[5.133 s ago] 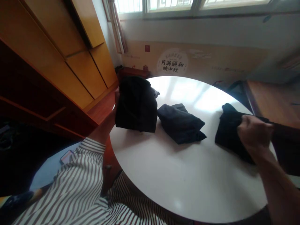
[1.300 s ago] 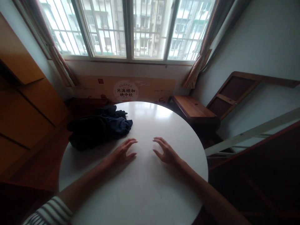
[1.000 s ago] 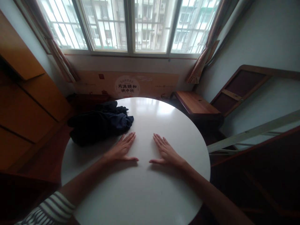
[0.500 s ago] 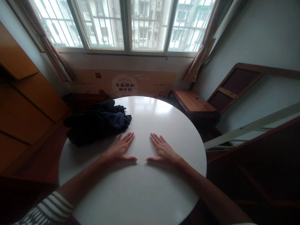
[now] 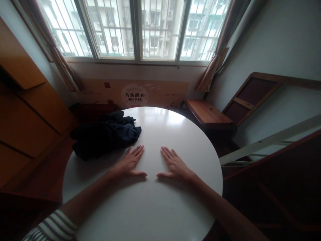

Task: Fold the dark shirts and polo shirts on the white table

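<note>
Left hand (image 5: 129, 164), right hand (image 5: 177, 167): grips spread flat, palms down, holding nothing, on round white surface (image 5: 147, 209). Dark cloth heap (image 5: 100, 139): surface's far left, just beside left hand. Judged best: light, even palm pressure, relaxed fingers.

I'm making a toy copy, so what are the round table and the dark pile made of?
The round table looks smooth and glossy white, since light shines off it; maybe laminate or painted board. The dark pile looks like matte cloth, because it has folds and crumples; I can't tell which kind.
</note>
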Demonstrator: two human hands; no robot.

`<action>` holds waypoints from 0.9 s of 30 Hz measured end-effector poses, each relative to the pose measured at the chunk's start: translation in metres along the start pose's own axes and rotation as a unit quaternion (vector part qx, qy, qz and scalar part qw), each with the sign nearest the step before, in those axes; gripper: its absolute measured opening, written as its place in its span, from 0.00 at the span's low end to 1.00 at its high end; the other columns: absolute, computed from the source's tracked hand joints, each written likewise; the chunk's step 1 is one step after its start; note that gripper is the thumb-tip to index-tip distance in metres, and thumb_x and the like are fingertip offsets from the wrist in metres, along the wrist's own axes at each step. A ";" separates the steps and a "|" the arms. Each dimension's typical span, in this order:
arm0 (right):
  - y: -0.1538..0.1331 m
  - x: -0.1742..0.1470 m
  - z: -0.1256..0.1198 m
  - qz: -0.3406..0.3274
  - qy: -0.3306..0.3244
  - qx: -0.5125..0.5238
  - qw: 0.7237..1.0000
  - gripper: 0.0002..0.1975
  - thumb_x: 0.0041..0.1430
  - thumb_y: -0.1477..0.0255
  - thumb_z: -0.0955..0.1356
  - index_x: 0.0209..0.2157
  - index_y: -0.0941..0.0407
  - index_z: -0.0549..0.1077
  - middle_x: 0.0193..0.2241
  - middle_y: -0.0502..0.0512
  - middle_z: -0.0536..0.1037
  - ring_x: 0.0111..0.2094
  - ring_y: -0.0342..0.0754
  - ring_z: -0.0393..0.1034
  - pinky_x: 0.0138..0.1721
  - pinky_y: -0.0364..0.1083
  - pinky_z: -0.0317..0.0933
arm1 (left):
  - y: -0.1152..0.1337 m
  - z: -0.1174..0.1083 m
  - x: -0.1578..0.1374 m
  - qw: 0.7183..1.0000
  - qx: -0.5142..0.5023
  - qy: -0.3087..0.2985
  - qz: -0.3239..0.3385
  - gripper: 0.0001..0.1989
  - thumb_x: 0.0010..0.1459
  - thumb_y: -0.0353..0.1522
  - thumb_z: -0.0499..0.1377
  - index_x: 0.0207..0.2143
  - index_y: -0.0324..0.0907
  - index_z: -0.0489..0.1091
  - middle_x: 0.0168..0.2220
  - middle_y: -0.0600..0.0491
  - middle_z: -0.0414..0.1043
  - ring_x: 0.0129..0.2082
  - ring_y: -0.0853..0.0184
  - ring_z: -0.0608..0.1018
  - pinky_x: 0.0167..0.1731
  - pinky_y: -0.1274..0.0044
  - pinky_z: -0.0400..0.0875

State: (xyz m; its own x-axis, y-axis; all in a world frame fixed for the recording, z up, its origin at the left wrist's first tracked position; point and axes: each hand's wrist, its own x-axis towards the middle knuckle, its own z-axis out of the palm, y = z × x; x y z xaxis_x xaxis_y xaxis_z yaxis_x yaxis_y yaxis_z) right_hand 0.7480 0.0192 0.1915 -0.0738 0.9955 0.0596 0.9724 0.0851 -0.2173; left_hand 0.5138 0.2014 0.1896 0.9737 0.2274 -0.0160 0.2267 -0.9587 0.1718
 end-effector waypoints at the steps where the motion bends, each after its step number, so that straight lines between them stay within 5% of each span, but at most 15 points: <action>1: 0.000 0.000 0.000 -0.001 0.001 0.001 1.000 0.58 0.53 0.35 0.57 0.70 0.66 0.42 0.69 0.68 0.41 0.70 0.61 0.35 0.68 0.58 0.31 | 0.000 0.000 0.000 1.000 -0.003 -0.001 -0.002 0.58 0.51 0.65 0.49 0.70 0.36 0.37 0.70 0.37 0.37 0.70 0.49 0.44 0.65 0.57 0.34; 9: 0.001 0.000 0.001 -0.003 0.005 0.006 1.000 0.56 0.56 0.38 0.59 0.69 0.67 0.43 0.69 0.69 0.42 0.70 0.61 0.36 0.68 0.58 0.31 | 0.002 -0.004 0.001 1.000 -0.020 -0.003 -0.011 0.58 0.52 0.64 0.50 0.70 0.36 0.37 0.70 0.37 0.36 0.70 0.49 0.45 0.65 0.56 0.35; 13: 0.001 0.001 0.004 -0.024 0.065 0.022 0.997 0.48 0.56 0.45 0.65 0.65 0.66 0.56 0.66 0.72 0.55 0.66 0.63 0.48 0.65 0.60 0.41 | 0.004 -0.005 0.000 0.999 -0.020 0.041 0.011 0.49 0.56 0.59 0.53 0.69 0.37 0.49 0.69 0.37 0.47 0.68 0.48 0.53 0.64 0.55 0.44; 16: 0.003 0.001 0.006 -0.004 0.202 0.070 0.977 0.18 0.63 0.60 0.64 0.45 0.60 0.72 0.45 0.66 0.76 0.48 0.56 0.70 0.53 0.54 0.60 | 0.007 -0.004 -0.005 0.989 -0.027 0.131 0.067 0.22 0.68 0.43 0.50 0.56 0.42 0.70 0.59 0.44 0.69 0.61 0.57 0.68 0.59 0.64 0.59; 18: 0.006 0.000 0.009 0.030 0.306 0.108 0.945 0.11 0.65 0.70 0.61 0.29 0.56 0.69 0.28 0.56 0.73 0.31 0.48 0.67 0.37 0.46 0.62 | 0.008 -0.009 -0.007 0.977 -0.013 0.194 0.081 0.17 0.70 0.35 0.47 0.43 0.42 0.76 0.45 0.48 0.78 0.48 0.62 0.77 0.51 0.70 0.67; 20: 0.010 0.000 0.012 0.044 0.362 0.135 0.921 0.14 0.62 0.75 0.59 0.22 0.54 0.60 0.20 0.49 0.64 0.23 0.43 0.58 0.27 0.42 0.55 | 0.004 -0.020 -0.007 0.969 0.039 0.242 0.037 0.17 0.69 0.34 0.48 0.38 0.41 0.76 0.35 0.48 0.78 0.38 0.63 0.77 0.43 0.70 0.69; 23: 0.015 0.000 0.016 0.030 0.361 0.156 0.919 0.17 0.60 0.76 0.60 0.18 0.54 0.53 0.17 0.44 0.54 0.19 0.40 0.48 0.23 0.41 0.47 | -0.010 -0.047 0.001 0.944 0.154 0.268 -0.114 0.17 0.65 0.39 0.55 0.46 0.36 0.74 0.37 0.41 0.75 0.40 0.55 0.75 0.41 0.65 0.67; 27: 0.018 0.001 0.015 0.021 0.348 0.178 0.920 0.20 0.60 0.73 0.62 0.17 0.54 0.50 0.15 0.43 0.50 0.19 0.39 0.43 0.22 0.41 0.43 | -0.036 -0.083 0.020 0.934 0.189 0.184 -0.241 0.15 0.62 0.36 0.56 0.45 0.35 0.75 0.41 0.39 0.73 0.41 0.51 0.76 0.41 0.65 0.66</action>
State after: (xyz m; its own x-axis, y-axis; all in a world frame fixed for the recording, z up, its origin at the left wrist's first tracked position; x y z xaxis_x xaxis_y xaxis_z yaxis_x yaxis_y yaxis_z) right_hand 0.7618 0.0222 0.1728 0.2432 0.7402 0.6269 0.8283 0.1779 -0.5313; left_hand 0.5231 0.2547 0.2651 0.6979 0.6253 0.3491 0.6969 -0.7053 -0.1300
